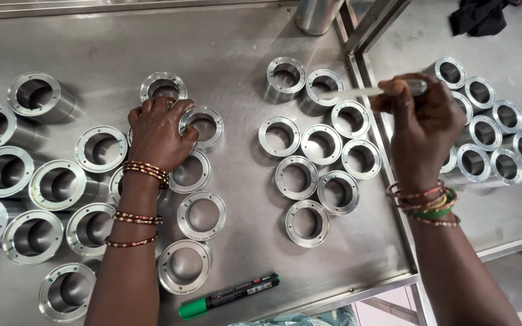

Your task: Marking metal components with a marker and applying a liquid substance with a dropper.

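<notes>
The left hand (159, 134) curls over a flanged metal ring (202, 125) mid-table, the right hand (421, 118) pinches a thin tool (388, 90); the ring looks rigid, heavy, slick, best gripped around its outer wall.

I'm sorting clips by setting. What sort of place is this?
Probably a machining or inspection workshop: dozens of identical flanged metal rings stand grouped on steel tables, with a green marker near the edge.

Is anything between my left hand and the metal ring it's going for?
Nothing visible. The left hand already rests on a ring at the edge of the left cluster, fingers curled over its rim. The right hand holds a thin tool apart, above the other rings.
</notes>
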